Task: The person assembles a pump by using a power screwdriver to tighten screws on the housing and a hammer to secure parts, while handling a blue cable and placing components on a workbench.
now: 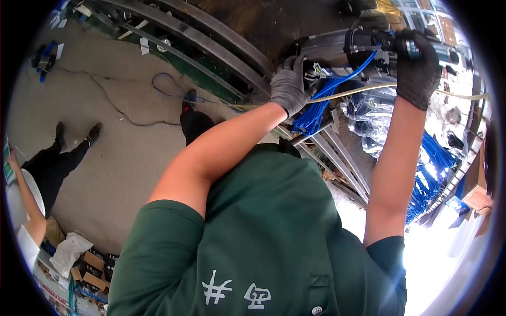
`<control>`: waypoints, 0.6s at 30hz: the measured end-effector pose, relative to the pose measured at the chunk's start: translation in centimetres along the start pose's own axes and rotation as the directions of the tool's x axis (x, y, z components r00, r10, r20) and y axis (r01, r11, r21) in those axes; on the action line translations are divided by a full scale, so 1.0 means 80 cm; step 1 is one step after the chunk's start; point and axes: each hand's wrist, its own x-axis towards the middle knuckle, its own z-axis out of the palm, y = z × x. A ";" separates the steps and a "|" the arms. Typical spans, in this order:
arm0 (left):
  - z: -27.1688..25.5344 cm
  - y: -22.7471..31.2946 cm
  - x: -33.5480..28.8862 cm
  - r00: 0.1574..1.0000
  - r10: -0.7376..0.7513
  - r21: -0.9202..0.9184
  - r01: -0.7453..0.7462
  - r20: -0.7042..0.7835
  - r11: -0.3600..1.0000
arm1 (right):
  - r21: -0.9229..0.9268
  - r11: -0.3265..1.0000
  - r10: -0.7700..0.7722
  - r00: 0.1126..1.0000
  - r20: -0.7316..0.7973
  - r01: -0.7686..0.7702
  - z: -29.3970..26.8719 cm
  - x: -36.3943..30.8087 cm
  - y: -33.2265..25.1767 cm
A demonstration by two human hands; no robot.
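My left hand (pixel 290 87), in a grey glove, rests near the left end of a dark, shiny cylindrical machine part (pixel 327 47). Its fingers are stretched out against that end. Right beside it lies a bundle of blue cables (pixel 319 108), one strand running up toward the right. My right hand (pixel 417 68), in a black glove, is closed around a dark tool-like thing (pixel 387 43) at the part's right end; a teal patch shows by the fingers. The glove hides most of what it grips. A pale yellowish hose (pixel 358 90) passes below both hands.
Curved metal rails (pixel 211 39) run along the upper left. Plastic-wrapped parts (pixel 371 113) and more blue cables (pixel 429 179) lie at right, near a cardboard box (pixel 477 192). Another person (pixel 39 176) stands far left. Cables (pixel 113 102) trail over the floor; an opened carton (pixel 92 271) sits lower left.
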 end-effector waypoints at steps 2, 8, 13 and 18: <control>0.001 0.012 0.004 0.994 0.001 -0.043 -0.005 -0.106 0.999 | 0.059 0.997 0.041 0.999 0.032 -0.042 0.001 -0.018 -0.034; 0.030 0.008 -0.018 0.995 -0.027 0.065 0.033 -0.092 0.997 | -0.282 0.945 -0.153 0.986 0.060 0.163 -0.006 0.001 -0.021; 0.035 0.004 -0.016 0.989 0.005 0.116 0.012 -0.145 0.993 | -0.355 0.894 -0.293 0.956 -0.002 0.273 0.003 0.013 -0.005; 0.037 0.007 -0.019 0.991 -0.013 0.163 0.036 -0.136 0.986 | -0.345 0.904 -0.276 0.961 -0.016 0.254 0.004 0.014 -0.016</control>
